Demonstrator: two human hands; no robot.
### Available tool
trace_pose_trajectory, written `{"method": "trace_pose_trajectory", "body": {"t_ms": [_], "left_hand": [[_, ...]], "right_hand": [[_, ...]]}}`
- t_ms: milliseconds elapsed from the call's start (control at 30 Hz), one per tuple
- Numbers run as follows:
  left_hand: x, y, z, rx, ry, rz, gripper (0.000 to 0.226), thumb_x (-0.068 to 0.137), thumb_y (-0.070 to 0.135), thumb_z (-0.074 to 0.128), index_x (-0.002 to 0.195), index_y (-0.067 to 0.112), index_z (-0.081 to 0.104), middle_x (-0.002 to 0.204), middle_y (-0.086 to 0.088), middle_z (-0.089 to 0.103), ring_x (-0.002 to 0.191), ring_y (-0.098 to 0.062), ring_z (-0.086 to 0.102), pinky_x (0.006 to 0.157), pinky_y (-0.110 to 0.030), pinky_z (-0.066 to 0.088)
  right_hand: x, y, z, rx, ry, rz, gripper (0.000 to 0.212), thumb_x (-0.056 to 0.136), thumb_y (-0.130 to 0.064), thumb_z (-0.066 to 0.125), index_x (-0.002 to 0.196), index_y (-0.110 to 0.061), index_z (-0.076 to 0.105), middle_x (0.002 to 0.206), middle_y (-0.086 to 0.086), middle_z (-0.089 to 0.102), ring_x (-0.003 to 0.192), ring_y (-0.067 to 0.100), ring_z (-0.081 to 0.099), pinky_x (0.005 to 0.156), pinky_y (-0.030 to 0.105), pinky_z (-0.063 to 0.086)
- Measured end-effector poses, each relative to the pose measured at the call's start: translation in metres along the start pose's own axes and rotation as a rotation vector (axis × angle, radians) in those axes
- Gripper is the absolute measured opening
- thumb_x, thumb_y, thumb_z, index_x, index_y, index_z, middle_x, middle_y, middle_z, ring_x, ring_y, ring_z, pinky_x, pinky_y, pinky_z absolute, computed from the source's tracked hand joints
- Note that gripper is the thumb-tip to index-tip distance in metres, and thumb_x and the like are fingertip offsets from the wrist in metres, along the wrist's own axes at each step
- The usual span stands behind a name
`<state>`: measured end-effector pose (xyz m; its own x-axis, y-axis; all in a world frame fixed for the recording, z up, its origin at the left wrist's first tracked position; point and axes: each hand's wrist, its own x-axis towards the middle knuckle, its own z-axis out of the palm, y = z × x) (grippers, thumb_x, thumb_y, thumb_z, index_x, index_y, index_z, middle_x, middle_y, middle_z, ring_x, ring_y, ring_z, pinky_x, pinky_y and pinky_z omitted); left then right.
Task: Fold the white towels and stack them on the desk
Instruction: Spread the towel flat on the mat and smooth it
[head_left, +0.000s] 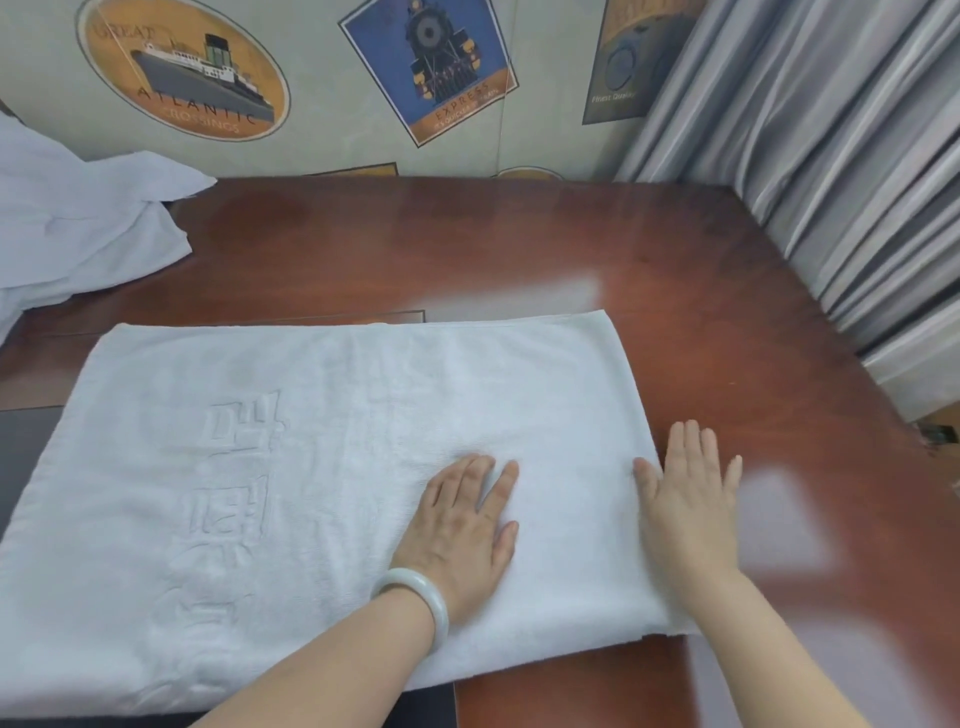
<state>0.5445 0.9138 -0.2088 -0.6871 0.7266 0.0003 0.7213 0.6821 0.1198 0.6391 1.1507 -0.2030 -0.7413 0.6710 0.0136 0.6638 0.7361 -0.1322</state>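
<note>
A loose heap of white towels (78, 228) sits at the desk's (519, 244) far left. Nearer, one towel (260, 493) lies spread flat, embossed side up. The left hand (460, 530) presses flat on it, fingers straight; the right hand (688, 499) lies flat across its right edge. Soft, limp and light, it should fold best when pinched at the corners.
</note>
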Motion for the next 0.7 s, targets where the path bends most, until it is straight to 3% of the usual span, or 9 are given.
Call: {"method": "trace_pose_trajectory", "body": {"t_ms": [67, 167, 267, 300, 367, 433, 500, 567, 700], "left_hand": [[0.001, 0.001, -0.002, -0.005, -0.029, 0.012, 0.059, 0.090, 0.047, 0.038, 0.142, 0.020, 0.050, 0.135, -0.007, 0.057, 0.125, -0.024, 0.053, 0.108, -0.037, 0.025], [0.001, 0.001, -0.003, -0.020, -0.107, 0.031, 0.059, 0.089, 0.047, 0.039, 0.139, 0.020, 0.053, 0.133, -0.007, 0.059, 0.123, -0.025, 0.055, 0.107, -0.037, 0.026], [-0.001, 0.000, -0.007, -0.015, -0.132, 0.015, 0.059, 0.091, 0.048, 0.035, 0.141, 0.022, 0.052, 0.137, -0.007, 0.057, 0.128, -0.024, 0.054, 0.113, -0.037, 0.032], [-0.001, -0.001, -0.011, -0.049, -0.147, 0.015, 0.059, 0.093, 0.047, 0.032, 0.145, 0.022, 0.046, 0.143, -0.008, 0.052, 0.134, -0.025, 0.047, 0.115, -0.038, 0.026], [0.000, -0.002, -0.020, -0.201, -0.158, 0.021, 0.060, 0.097, 0.044, 0.025, 0.153, 0.023, 0.031, 0.156, -0.007, 0.032, 0.146, -0.024, 0.026, 0.120, -0.037, 0.008], [-0.006, -0.011, -0.035, -0.448, -0.155, -0.013, 0.058, 0.097, 0.038, 0.027, 0.153, 0.022, 0.030, 0.158, -0.003, 0.025, 0.147, -0.019, 0.018, 0.124, -0.035, 0.009], [-0.029, -0.033, -0.046, -0.549, -0.108, -0.099, 0.059, 0.095, 0.036, 0.023, 0.150, 0.021, 0.037, 0.158, 0.000, 0.027, 0.147, -0.016, 0.021, 0.123, -0.029, 0.010], [-0.069, -0.070, -0.041, -0.363, 0.007, -0.209, 0.058, 0.093, 0.037, 0.024, 0.145, 0.021, 0.046, 0.156, -0.002, 0.035, 0.146, -0.019, 0.029, 0.122, -0.032, 0.014], [-0.160, -0.152, -0.033, -0.066, -0.071, -0.427, 0.059, 0.094, 0.045, 0.033, 0.148, 0.023, 0.043, 0.158, -0.005, 0.034, 0.146, -0.025, 0.030, 0.113, -0.050, 0.020]], "right_hand": [[-0.024, -0.020, -0.006, 0.042, 0.083, -0.088, 0.071, 0.100, -0.048, 0.018, 0.153, -0.001, 0.025, 0.160, 0.014, 0.023, 0.150, 0.028, 0.017, 0.123, 0.047, 0.005], [-0.073, -0.028, 0.006, 0.058, 0.005, -0.295, 0.063, 0.103, -0.044, 0.018, 0.153, -0.007, 0.029, 0.160, 0.008, 0.025, 0.148, 0.025, 0.024, 0.121, 0.043, 0.013], [-0.074, -0.028, 0.017, 0.017, -0.033, -0.162, 0.063, 0.099, -0.039, 0.023, 0.151, -0.006, 0.033, 0.158, 0.011, 0.031, 0.146, 0.027, 0.029, 0.118, 0.047, 0.019], [-0.072, -0.035, 0.016, 0.001, -0.028, -0.112, 0.063, 0.095, -0.034, 0.026, 0.149, -0.003, 0.037, 0.155, 0.014, 0.036, 0.144, 0.030, 0.032, 0.117, 0.051, 0.022], [-0.069, -0.060, 0.005, -0.026, -0.060, -0.044, 0.058, 0.093, -0.025, 0.033, 0.145, 0.001, 0.040, 0.152, 0.017, 0.039, 0.144, 0.034, 0.031, 0.115, 0.056, 0.024], [-0.075, -0.095, -0.005, 0.049, -0.115, -0.086, 0.054, 0.097, -0.019, 0.045, 0.146, 0.000, 0.037, 0.156, 0.017, 0.033, 0.148, 0.032, 0.022, 0.119, 0.052, 0.018], [-0.092, -0.134, -0.010, 0.157, -0.058, -0.242, 0.056, 0.095, -0.013, 0.054, 0.147, -0.001, 0.038, 0.157, 0.015, 0.031, 0.149, 0.028, 0.020, 0.121, 0.046, 0.015], [-0.113, -0.173, -0.003, 0.178, -0.023, -0.439, 0.057, 0.092, -0.012, 0.055, 0.147, -0.003, 0.040, 0.157, 0.013, 0.032, 0.148, 0.025, 0.020, 0.120, 0.042, 0.014], [-0.129, -0.259, 0.019, 0.163, -0.091, -0.651, 0.061, 0.091, -0.024, 0.047, 0.148, -0.006, 0.035, 0.158, 0.013, 0.030, 0.148, 0.026, 0.018, 0.115, 0.043, 0.011]]}}
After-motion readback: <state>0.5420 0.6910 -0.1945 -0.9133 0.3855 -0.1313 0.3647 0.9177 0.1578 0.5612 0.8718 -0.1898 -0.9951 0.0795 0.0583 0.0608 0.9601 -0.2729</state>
